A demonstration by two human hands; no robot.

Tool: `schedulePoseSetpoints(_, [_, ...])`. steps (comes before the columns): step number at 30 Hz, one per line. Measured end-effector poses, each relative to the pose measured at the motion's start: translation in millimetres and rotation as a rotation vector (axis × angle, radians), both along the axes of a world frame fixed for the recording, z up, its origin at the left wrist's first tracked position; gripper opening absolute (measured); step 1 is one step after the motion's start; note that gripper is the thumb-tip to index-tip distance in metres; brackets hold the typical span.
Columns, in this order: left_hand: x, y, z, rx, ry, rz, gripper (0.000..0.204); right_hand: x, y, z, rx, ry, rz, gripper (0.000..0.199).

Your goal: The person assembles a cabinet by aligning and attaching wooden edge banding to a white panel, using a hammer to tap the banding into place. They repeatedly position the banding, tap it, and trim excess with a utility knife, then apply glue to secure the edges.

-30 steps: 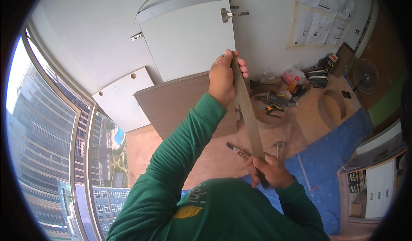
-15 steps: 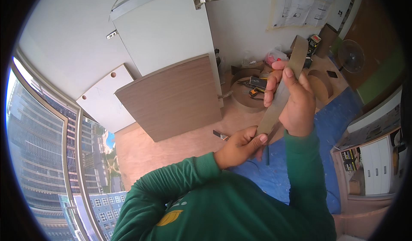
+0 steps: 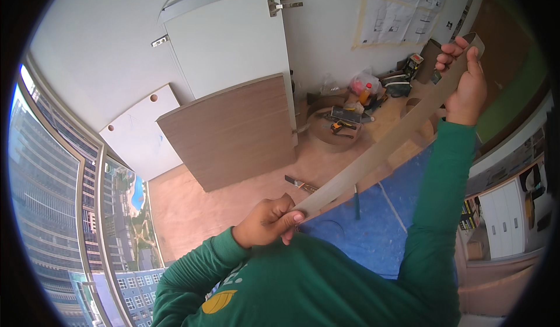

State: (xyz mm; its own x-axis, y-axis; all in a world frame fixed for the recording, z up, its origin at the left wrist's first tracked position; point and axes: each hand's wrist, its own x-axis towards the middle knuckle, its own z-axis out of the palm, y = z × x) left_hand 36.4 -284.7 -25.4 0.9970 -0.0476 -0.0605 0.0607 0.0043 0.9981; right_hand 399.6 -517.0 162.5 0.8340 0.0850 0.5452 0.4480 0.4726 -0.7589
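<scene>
A long, flat strip of grey-brown edge banding (image 3: 382, 143) is stretched at a slant between my hands. Its lower end is pinched between the thumb and fingers of my left hand (image 3: 265, 222), close in front of my body. Farther off and up to the right, my right hand (image 3: 468, 91) grips the strip near its other visible end, where it curls over at the fingers. Beneath the strip lie a flat brush (image 3: 300, 183) and a tool with a green handle (image 3: 356, 203).
A wood-grain panel (image 3: 230, 132) leans against a white cabinet door (image 3: 230, 44) with hinges. A white board (image 3: 143, 132) stands left by the window. Coiled banding (image 3: 331, 143), a bottle (image 3: 365, 94) and tools lie on the wooden floor. A blue sheet (image 3: 379, 210) covers part of it.
My hands have moved apart: the right one up and to the right, the left one down and to the left. A longer length of the banding now stretches between them.
</scene>
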Motion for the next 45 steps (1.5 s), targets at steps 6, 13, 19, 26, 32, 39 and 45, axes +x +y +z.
schedulePoseSetpoints(6, [-103, 25, -13, 0.328, 0.126, 0.170, 0.041, 8, -24, -1, 0.092, 0.049, -0.134, 0.042])
schedulePoseSetpoints(13, [-246, 58, -79, 0.916, -0.114, 0.477, 0.048, 11, -45, -24, 0.047, 0.140, -0.209, 0.040])
schedulePoseSetpoints(19, [-362, 73, -172, 0.989, -0.046, 0.543, 0.055, -11, -39, -43, -0.011, 0.264, -0.157, 0.036])
schedulePoseSetpoints(26, [-491, 98, -276, 0.957, 0.334, 0.714, 0.056, -65, -20, -75, 0.022, 0.326, 0.008, 0.027])
schedulePoseSetpoints(32, [-526, 163, -261, 0.907, 0.682, 1.087, 0.040, -129, 11, -117, 0.389, 0.619, 0.250, 0.024])
schedulePoseSetpoints(39, [-254, 144, -44, 0.441, -0.252, 0.496, 0.073, -317, 168, -194, 0.427, 0.881, 0.439, 0.027])
schedulePoseSetpoints(45, [-107, 35, -10, 0.405, -0.068, 0.382, 0.039, -319, 181, -200, 0.366, 0.936, 0.473, 0.020])
